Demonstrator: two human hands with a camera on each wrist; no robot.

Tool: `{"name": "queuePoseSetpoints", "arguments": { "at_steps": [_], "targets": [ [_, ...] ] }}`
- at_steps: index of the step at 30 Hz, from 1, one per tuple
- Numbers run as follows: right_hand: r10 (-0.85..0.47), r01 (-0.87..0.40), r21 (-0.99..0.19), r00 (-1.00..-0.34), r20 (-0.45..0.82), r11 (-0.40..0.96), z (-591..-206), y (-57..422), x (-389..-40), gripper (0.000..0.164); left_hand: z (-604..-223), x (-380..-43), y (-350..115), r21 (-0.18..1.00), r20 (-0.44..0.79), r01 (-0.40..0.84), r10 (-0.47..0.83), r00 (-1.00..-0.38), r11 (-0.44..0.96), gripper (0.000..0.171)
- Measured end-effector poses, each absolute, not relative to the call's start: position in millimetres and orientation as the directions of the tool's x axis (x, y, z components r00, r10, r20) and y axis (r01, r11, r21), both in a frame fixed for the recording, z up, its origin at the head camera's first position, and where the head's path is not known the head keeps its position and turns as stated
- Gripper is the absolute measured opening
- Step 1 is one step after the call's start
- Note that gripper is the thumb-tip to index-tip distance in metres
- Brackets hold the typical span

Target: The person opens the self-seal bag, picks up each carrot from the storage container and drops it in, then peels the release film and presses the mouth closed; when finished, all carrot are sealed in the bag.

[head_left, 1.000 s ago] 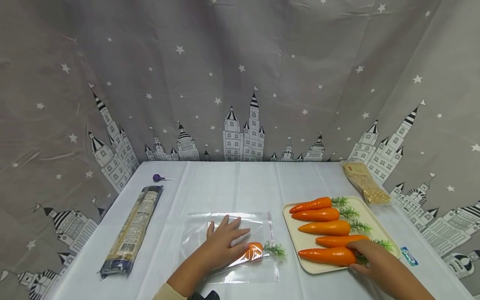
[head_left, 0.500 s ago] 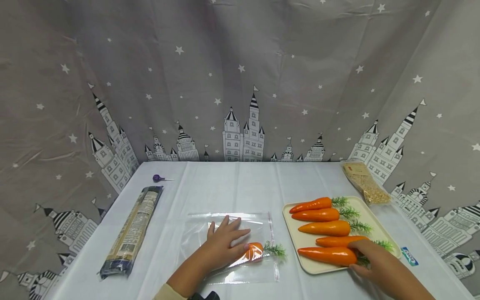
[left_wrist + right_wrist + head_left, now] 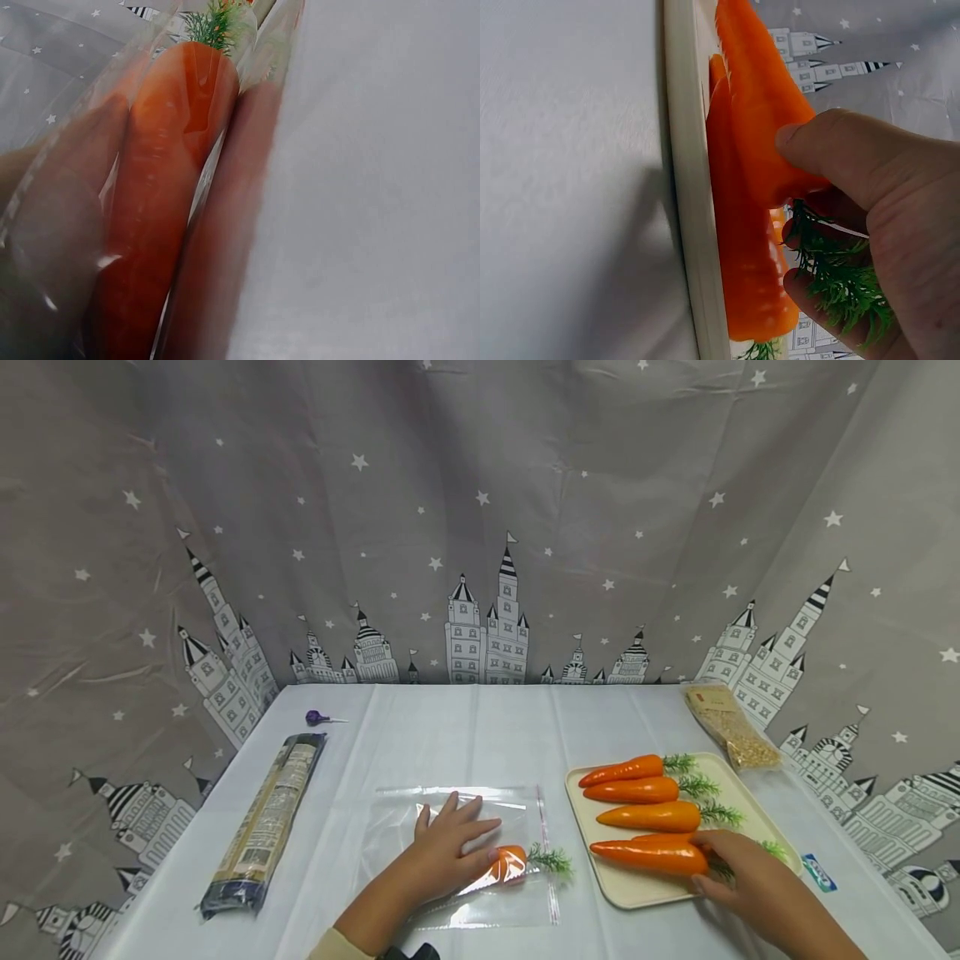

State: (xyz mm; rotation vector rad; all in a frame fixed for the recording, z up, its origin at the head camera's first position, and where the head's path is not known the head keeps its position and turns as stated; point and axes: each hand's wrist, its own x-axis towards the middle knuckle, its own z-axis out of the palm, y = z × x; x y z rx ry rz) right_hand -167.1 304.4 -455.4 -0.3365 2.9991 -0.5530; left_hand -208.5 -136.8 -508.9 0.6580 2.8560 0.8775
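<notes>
My left hand (image 3: 447, 853) rests with its fingers spread on a clear plastic zip bag (image 3: 525, 907). Inside the bag lies an orange carrot (image 3: 161, 180); its green leafy top (image 3: 551, 859) sticks out past the bag's edge. Over the front of a cream tray (image 3: 622, 893), my right hand (image 3: 750, 877) pinches a carrot (image 3: 648, 857) by its thick end. The right wrist view shows the thumb on that carrot (image 3: 761, 112), held tilted over another carrot (image 3: 742, 247), with its leaves (image 3: 840, 277) under the palm. Several other carrots (image 3: 648, 816) lie in a row on the tray.
A long printed packet (image 3: 262, 822) lies on the left, with a purple lollipop (image 3: 317, 717) behind it. At the back right is a bag of grain (image 3: 731, 727). A small blue-green packet (image 3: 818, 872) lies right of the tray. A grey curtain (image 3: 480, 485) hangs behind the white table.
The front carrot in my right hand has come up off the tray and shifted slightly back and left, now partly covering the carrot behind it. My left hand has stayed in place.
</notes>
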Motion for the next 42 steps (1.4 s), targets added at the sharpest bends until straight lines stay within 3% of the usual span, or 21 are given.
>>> {"name": "queuePoseSetpoints", "arguments": {
  "at_steps": [10,17,31,42],
  "targets": [
    [-0.289,-0.329,-0.331,-0.943,0.165,0.885,-460.7,289.3,-174.2,0.043,-511.7,-210.2,-136.8,0.554,0.048,0.376,0.423,-0.905,0.742,0.055],
    [-0.277,-0.305,-0.358,-0.952,0.130,0.883,-457.4,272.8,-181.4,0.042,-513.3,-210.1,-136.7,0.564,0.068,0.392,0.432,-0.899,0.727,0.055],
    [-0.345,-0.395,-0.294,-0.915,0.207,0.870,-459.0,244.8,-199.1,0.043,-509.5,-208.6,-135.6,0.557,0.078,0.392,0.424,-0.902,0.732,0.054],
    [-0.383,-0.408,-0.322,-0.913,0.142,0.854,-458.9,223.0,-212.9,0.045,-509.6,-208.0,-136.5,0.554,0.086,0.395,0.421,-0.903,0.733,0.054]
  ]
}}
